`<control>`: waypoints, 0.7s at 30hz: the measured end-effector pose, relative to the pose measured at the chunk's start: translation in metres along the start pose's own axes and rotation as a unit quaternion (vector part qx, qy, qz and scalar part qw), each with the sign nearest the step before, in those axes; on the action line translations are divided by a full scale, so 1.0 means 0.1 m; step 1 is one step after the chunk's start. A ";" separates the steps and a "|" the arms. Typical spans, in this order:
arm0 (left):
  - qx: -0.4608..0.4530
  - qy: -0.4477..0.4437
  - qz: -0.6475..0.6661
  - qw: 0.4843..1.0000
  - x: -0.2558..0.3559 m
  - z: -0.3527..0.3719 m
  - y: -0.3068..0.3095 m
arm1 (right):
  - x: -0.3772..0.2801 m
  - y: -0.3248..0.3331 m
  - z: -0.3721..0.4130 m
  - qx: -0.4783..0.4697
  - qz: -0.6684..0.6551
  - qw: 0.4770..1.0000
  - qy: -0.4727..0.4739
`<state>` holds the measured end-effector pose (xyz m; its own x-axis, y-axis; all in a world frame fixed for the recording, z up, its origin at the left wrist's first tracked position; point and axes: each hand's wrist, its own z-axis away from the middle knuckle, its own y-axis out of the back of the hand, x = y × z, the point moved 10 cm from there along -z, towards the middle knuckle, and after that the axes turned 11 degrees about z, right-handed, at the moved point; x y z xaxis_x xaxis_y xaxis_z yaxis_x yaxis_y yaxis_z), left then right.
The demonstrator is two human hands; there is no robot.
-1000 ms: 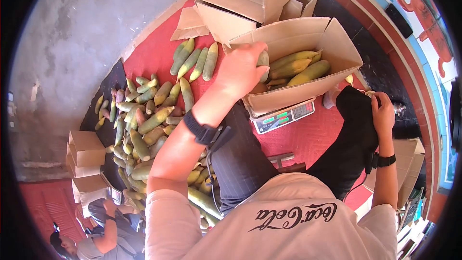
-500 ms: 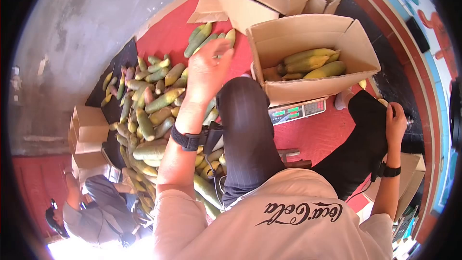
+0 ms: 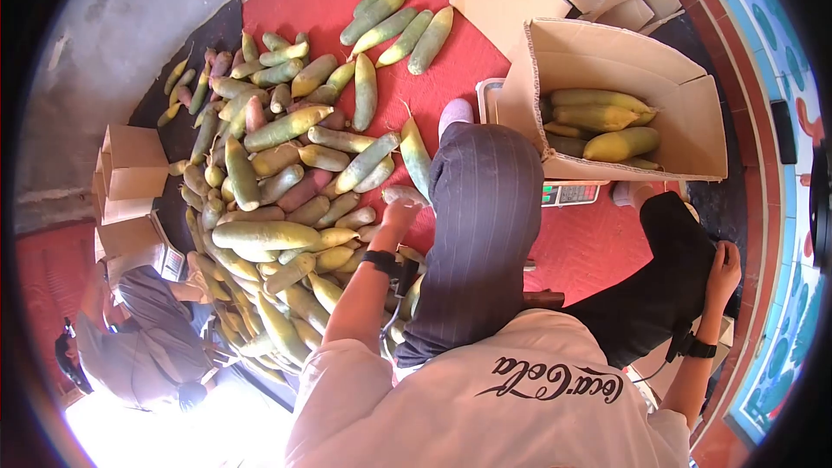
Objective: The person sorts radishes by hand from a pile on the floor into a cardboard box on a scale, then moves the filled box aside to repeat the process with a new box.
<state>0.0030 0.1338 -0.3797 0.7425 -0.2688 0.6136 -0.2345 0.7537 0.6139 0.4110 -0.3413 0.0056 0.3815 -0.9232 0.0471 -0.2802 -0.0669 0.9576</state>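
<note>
Head: vegetables on red mat near wall.

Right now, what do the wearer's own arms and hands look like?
Left hand and right hand are ungloved. Left wrist: black strap with a dark boxy attachment. Right wrist: matching black band, thin dark cable near it. Short, off-white sleeves: left sleeve, right sleeve.
</note>
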 end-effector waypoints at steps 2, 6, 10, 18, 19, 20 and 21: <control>-0.103 0.155 0.254 0.949 -0.71 -0.18 -0.83 | 0.04 -0.03 0.00 -0.001 0.004 1.000 0.007; -0.024 0.233 0.399 0.886 -0.58 -0.02 -1.06 | 0.10 -0.06 -0.01 -0.008 0.011 1.000 0.003; 0.003 0.112 0.397 0.911 -0.46 -0.16 -1.24 | 0.06 -0.06 -0.02 -0.027 0.011 1.000 -0.002; 0.077 -0.134 0.361 0.920 -0.30 -0.26 -1.32 | -0.08 -0.04 -0.05 -0.034 0.023 0.999 0.018; 0.087 -0.164 0.352 0.917 -0.31 -0.24 -1.30 | -0.08 -0.04 -0.05 -0.036 0.021 0.999 0.018; 0.095 -0.195 0.343 0.914 -0.42 -0.06 -1.22 | -0.08 -0.04 -0.05 -0.032 0.020 0.999 0.022; 0.104 -0.227 0.332 0.910 -0.44 0.00 -1.18 | -0.08 -0.04 -0.05 -0.028 0.017 0.999 0.026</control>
<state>-0.0018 0.0569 -0.4786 0.0690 -0.0504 0.9963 -0.6854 0.7233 0.0841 0.4139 -0.3320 0.0030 0.4176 -0.9037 0.0939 -0.2444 -0.0122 0.9696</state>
